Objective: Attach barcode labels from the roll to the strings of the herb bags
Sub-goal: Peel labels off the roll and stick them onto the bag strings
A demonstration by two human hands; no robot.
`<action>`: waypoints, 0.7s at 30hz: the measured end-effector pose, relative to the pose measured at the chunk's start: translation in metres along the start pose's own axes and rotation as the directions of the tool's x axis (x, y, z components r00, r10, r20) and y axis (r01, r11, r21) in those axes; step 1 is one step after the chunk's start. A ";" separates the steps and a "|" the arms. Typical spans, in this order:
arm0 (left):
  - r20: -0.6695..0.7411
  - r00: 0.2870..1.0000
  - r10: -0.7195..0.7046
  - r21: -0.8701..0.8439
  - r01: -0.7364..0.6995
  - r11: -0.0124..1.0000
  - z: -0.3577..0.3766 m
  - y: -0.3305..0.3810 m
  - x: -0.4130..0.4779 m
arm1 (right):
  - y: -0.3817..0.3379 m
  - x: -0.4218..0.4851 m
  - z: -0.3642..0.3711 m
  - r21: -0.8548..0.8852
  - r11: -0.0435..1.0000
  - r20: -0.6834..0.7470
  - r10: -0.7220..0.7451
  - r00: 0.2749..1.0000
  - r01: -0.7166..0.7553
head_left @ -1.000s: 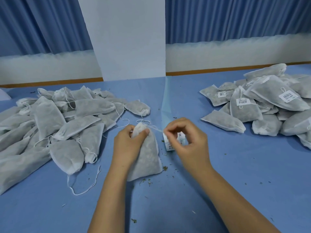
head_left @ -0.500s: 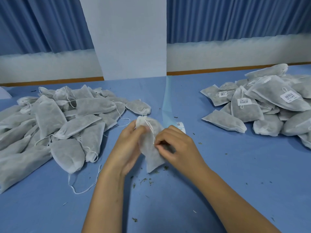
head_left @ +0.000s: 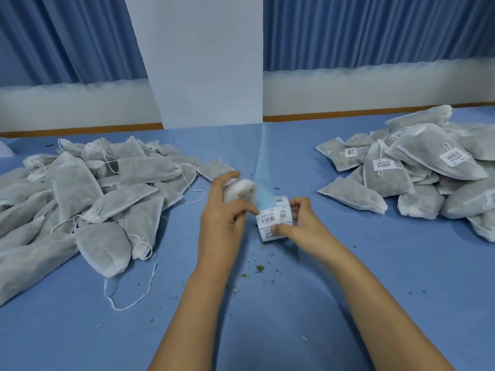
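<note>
At the left of the frame I see the unlabelled pile [head_left: 80,199] of herb bags heaped on the blue counter [head_left: 401,303], with loose strings trailing off its near edge.

Just left of centre, the left hand [head_left: 225,218] has its fingers curled round one herb bag [head_left: 239,190]. The bag is lifted off the counter and blurred, so I cannot make out where its string lies. The thumb of that hand reaches across to the label roll [head_left: 273,219] at centre frame. It is at the edge of the front label, though I cannot tell whether it has caught it.

The right hand [head_left: 304,226] grips the roll from its right side, thumb pressed on the front face and fingers wrapped behind. A pale strip of spent backing [head_left: 263,162] runs from the roll toward the upper centre. Herb crumbs [head_left: 258,269] are scattered on the counter below the hands.

At the right of the frame sits the labelled pile [head_left: 415,170], where several bags show barcode tags on their strings.

From my station I read this as the peeling step: a bag is in hand and a label is about to be lifted. The large heap on the left suggests plenty of work remains. The next move calls for the right hand to hold the roll steady while one label is lifted cleanly by its corner. The bag's string then has to be brought across the sticky side, so the label can be folded shut over it.
</note>
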State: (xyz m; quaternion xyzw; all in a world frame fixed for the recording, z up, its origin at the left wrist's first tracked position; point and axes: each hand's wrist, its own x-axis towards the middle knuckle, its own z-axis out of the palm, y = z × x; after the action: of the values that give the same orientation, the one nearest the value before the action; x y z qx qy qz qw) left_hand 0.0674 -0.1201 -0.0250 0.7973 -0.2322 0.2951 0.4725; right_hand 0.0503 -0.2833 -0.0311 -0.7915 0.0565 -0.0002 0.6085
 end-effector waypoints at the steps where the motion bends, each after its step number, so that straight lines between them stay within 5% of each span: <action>1: 0.083 0.996 -0.021 0.010 0.020 1.000 0.005 -0.001 -0.001 | 0.002 0.001 0.001 0.032 0.999 0.017 0.004 1.000 -0.004; 6: 0.205 0.979 -0.012 0.050 0.001 0.999 0.018 -0.005 -0.002 | 0.003 0.004 0.000 0.257 0.966 -0.043 -0.003 0.999 0.014; 16: 0.221 0.971 -0.096 0.057 0.085 0.995 0.016 -0.005 0.001 | 0.001 0.000 0.003 0.324 0.944 -0.069 -0.040 0.997 0.061; 21: 0.199 0.971 -0.134 0.022 0.132 0.991 0.013 -0.007 0.001 | -0.002 -0.001 -0.005 0.348 0.937 0.041 -0.033 0.999 0.017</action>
State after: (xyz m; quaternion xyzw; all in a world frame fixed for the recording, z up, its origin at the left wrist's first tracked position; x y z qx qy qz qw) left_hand 0.0761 -0.1284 -0.0340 0.8389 -0.2233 0.1821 0.4618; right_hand 0.0496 -0.2874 -0.0281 -0.6721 0.0315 0.0002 0.7397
